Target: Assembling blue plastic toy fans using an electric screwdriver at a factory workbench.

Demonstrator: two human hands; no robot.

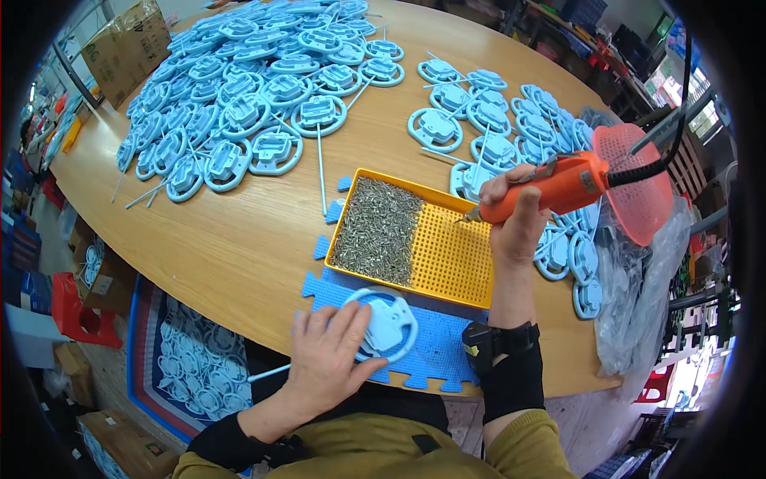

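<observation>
My left hand [329, 351] is closed around the near left side of a light blue plastic ring-shaped part [389, 326] with a thin rod. The part lies on a blue foam mat [435, 339] at the table's front edge. My right hand [515, 215] grips an orange electric screwdriver [550, 188], held above the right half of a yellow perforated tray [455, 263]. Its tip points left, toward many small metal screws [375, 231] heaped in the tray's left half. Whether a screw sits on the tip is too small to tell.
A large pile of similar blue parts [255, 88] covers the table's far left. More blue parts [495, 120] lie at the right, beside a pink mesh basket [634, 180] and clear plastic bags [638, 287]. A bin [144, 351] of blue parts stands below left. The screwdriver's black cord [678, 136] hangs at right.
</observation>
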